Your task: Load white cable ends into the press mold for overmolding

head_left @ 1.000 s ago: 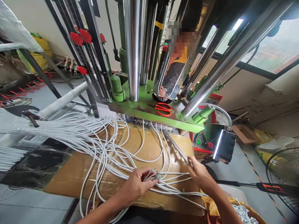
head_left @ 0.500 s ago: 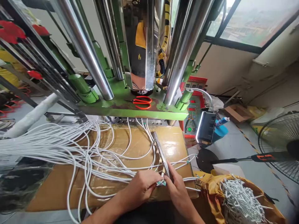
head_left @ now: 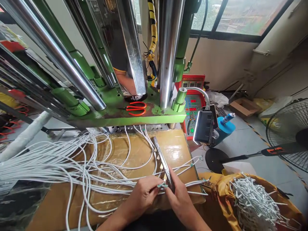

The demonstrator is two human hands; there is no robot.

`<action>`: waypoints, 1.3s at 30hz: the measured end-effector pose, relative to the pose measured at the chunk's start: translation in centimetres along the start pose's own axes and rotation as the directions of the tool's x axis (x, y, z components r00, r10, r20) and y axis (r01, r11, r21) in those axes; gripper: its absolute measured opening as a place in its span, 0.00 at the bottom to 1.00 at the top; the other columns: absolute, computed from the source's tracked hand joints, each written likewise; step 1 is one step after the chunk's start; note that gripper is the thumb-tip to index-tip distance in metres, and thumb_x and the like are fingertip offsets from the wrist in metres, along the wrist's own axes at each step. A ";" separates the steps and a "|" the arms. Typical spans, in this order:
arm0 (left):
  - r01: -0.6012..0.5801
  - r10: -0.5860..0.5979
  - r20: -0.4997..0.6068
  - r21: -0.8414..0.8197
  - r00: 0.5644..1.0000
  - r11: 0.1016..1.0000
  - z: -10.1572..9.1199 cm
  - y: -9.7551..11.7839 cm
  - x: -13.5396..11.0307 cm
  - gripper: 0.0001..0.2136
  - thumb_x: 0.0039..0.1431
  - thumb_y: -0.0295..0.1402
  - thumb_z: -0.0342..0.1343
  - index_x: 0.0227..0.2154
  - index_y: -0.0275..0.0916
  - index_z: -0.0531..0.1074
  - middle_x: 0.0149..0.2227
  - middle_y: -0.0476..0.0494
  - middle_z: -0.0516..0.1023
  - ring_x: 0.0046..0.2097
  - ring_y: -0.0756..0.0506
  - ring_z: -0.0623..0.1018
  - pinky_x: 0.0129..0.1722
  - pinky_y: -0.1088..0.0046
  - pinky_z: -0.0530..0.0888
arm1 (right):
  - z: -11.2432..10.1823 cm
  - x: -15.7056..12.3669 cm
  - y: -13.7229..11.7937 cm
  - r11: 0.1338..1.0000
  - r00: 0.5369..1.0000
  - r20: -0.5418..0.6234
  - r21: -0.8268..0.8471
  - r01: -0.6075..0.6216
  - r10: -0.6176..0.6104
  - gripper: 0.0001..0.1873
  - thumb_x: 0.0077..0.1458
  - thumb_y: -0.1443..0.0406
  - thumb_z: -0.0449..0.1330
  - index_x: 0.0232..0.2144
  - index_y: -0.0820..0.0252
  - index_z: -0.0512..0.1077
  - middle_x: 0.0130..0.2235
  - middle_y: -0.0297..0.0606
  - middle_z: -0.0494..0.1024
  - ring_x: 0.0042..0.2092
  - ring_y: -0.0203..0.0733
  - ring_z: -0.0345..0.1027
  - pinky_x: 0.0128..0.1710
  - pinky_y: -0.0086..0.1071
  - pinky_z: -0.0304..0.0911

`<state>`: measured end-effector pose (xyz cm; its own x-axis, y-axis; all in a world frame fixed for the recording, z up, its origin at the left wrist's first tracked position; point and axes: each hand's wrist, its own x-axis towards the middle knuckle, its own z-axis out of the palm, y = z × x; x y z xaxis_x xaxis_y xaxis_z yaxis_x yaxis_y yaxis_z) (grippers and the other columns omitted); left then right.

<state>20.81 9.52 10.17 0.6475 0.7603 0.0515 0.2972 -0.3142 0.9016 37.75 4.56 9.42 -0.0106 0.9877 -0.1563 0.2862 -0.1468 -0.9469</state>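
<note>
My right hand (head_left: 179, 196) wraps round the near end of a long, narrow metal bar (head_left: 161, 158), which stands tilted away from me over the table. Small cream-coloured pieces sit along the bar's left side. Thumb and fingers of my left hand (head_left: 145, 192) are pinched on a cable end with teal wires (head_left: 160, 185), close against the bar. My right thumb is beside that cable end; whether it touches is hard to tell. White cables (head_left: 106, 173) run across the brown-covered table (head_left: 176, 141) from the left, passing under and around both hands.
Ahead stands a green press (head_left: 144, 120) with steel columns; orange-handled scissors (head_left: 137, 108) lie on its plate. A red control box (head_left: 192, 102) and a lamp (head_left: 203, 128) are at its right. An orange bag (head_left: 221, 192) of white scraps (head_left: 256, 200) and a fan (head_left: 291, 141) stand right.
The view has shifted, so the press appears farther left. Both hands keep hold of the bar and the cable end, with the fingertips slightly changed in position at the teal wires.
</note>
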 end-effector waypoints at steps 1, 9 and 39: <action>0.074 -0.075 -0.013 -0.045 0.997 0.996 -0.3 0.3 0.2 0.10 0.62 0.30 0.50 0.38 0.39 0.76 0.36 0.42 0.79 0.39 0.46 0.76 0.41 0.73 0.70 | -0.1 0.1 -0.3 0.999 1.000 0.014 0.034 -0.009 0.009 0.34 0.54 0.67 0.55 0.63 0.59 0.55 0.55 0.42 0.71 0.57 0.44 0.63 0.59 0.38 0.58; 0.354 -0.445 -0.131 -0.430 0.886 0.830 -1.2 0.5 0.8 0.11 0.57 0.38 0.57 0.40 0.37 0.73 0.30 0.48 0.76 0.32 0.49 0.74 0.32 0.77 0.70 | -0.1 0.2 -0.2 0.985 0.996 -0.003 0.148 -0.091 0.093 0.31 0.52 0.64 0.60 0.59 0.60 0.62 0.36 0.35 0.76 0.42 0.43 0.68 0.46 0.33 0.64; -0.363 0.386 0.035 0.428 0.922 0.828 -1.7 -2.7 1.7 0.15 0.61 0.21 0.48 0.48 0.36 0.70 0.42 0.40 0.78 0.42 0.46 0.76 0.43 0.70 0.74 | -0.4 0.5 -0.5 0.979 0.996 0.037 0.187 -0.085 0.080 0.28 0.53 0.66 0.59 0.57 0.57 0.63 0.33 0.30 0.67 0.36 0.37 0.60 0.40 0.29 0.59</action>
<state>19.91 12.62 8.52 0.7362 0.5599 0.3801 0.3113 -0.7790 0.5443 37.95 5.17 9.89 -0.0231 0.9701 -0.2414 0.1021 -0.2379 -0.9659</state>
